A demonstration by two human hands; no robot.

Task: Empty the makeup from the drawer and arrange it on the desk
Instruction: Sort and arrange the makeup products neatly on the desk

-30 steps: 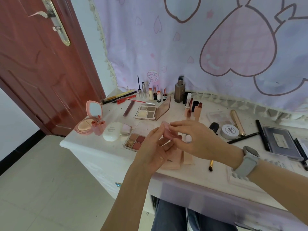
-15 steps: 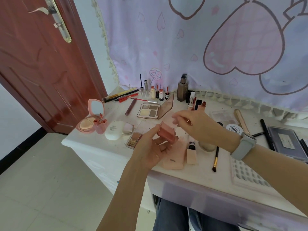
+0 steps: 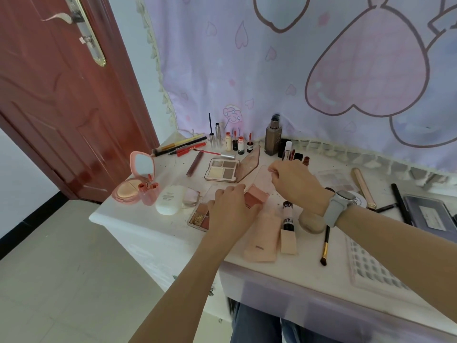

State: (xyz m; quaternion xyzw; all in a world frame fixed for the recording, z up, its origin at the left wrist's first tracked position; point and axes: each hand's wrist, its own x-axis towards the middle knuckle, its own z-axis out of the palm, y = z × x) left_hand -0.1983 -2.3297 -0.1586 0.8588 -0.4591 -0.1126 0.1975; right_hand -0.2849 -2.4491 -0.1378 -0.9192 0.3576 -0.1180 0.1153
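On the white surface (image 3: 138,231), 12 o'clock from the seated person's knees:
Left hand (image 3: 231,210): palm down at centre, fingers curled round the near side of a small pink blush compact (image 3: 257,198), grip closed on it; compact resting low on the surface, its clear lid (image 3: 264,178) tipped up and back toward 12 o'clock.
Right hand (image 3: 295,183): at 1 o'clock of the compact, fingertips pinching the top edge of the clear lid; grey watch (image 3: 340,203) on the wrist.
Under the left hand: multi-pan eyeshadow palette (image 3: 199,217), partly covered, showing at 9 o'clock of the hand.
At 6 o'clock of the compact: two peach tubes, the larger (image 3: 261,241) just beside the smaller black-capped one (image 3: 288,231).
At 12 o'clock: open four-pan palette (image 3: 222,169) with its lid raised; behind it a row of small upright bottles (image 3: 237,143) and a tall dark foundation bottle (image 3: 273,137) against the hanging cloth (image 3: 272,70).
At 9 o'clock: white oval case (image 3: 170,199), then a pink mirror compact (image 3: 134,181) standing open near the surface's left corner.
At 10 o'clock: pencils (image 3: 183,146) lying side by side.
At 3 o'clock: beige puff (image 3: 311,222), dark-handled brush (image 3: 325,246), gold tube (image 3: 362,190), dark flat case (image 3: 430,214).
At 4 o'clock: clear tray of lashes (image 3: 371,266) by the near edge.
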